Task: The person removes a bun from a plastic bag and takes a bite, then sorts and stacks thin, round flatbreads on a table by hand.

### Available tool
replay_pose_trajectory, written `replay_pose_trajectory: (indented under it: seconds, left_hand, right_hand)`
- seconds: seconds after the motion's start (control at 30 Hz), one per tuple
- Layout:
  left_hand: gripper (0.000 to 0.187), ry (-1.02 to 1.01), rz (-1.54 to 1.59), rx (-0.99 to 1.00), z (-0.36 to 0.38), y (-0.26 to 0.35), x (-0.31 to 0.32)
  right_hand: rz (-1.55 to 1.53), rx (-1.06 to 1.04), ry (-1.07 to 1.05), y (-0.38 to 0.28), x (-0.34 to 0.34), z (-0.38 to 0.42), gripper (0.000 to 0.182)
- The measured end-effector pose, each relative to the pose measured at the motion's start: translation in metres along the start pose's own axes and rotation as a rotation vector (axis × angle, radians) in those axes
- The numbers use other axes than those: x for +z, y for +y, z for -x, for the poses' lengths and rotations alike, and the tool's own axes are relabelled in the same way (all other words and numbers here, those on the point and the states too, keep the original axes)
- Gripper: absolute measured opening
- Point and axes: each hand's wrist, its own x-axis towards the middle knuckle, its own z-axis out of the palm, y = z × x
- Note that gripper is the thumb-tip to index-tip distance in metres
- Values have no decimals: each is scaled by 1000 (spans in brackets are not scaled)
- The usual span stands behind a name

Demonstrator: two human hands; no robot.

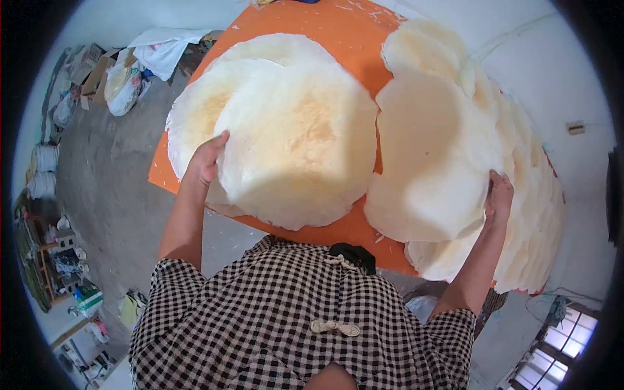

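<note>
One thin, round, cream-coloured sheet with a wrinkled tan centre [292, 143] has its left rim in the grasp of the left hand [209, 158], on the left part of a flat orange table [357, 49]. A smoother, paler round sheet [422, 140] lies to its right, and the right hand [499, 195] holds that one by its right rim. Both hands look narrowed on the rims, though how far the fingers reach underneath cannot be told.

Tearing seems the likeliest trouble. Each sheet is held at one side only, so a quick lift could load a small stretch of rim and split it; small white flakes [380, 239] on the orange surface hint that these edges may be brittle. The inner rims of the two sheets lie close together, with just a narrow orange strip between, so a careless shift inward could make them catch or fold.

Sticking is another risk. The left sheet overlaps a similar pale round sheet [190, 114], and the right one rests on a broad heap of overlapping cream sheets [533, 227]; clinging layers could come up together or slide. Dragging toward the checked black-and-white shirt [260, 305] could also bend a rim over the table's near edge.
</note>
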Motion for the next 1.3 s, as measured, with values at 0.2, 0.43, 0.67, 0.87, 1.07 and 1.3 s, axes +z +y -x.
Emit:
replay_pose_trajectory:
  seconds: [0.2, 0.43, 0.67, 0.87, 1.07, 1.3]
  left_hand:
    - [40, 200, -27, 21, 1, -9, -11]
    - [43, 447, -753, 422, -1, -6, 1]
    - [39, 713, -762, 684, 47, -40, 9]
    - [34, 680, -801, 652, 84, -65, 21]
    - [30, 593, -703, 637, 100, -72, 46]
    - [27, 586, -676, 543, 104, -86, 82]
  right_hand:
    - [406, -232, -16, -83, 26, -11, 9]
    - [941, -1084, 101, -191, 157, 68, 10]
    - [929, -1376, -483, -63, 303, 114, 10]
    - [636, -931, -950, 29, 302, 124, 49]
    - [1110, -512, -438, 22, 217, -27, 50]
    - [1393, -588, -65, 83, 186, -121, 36]
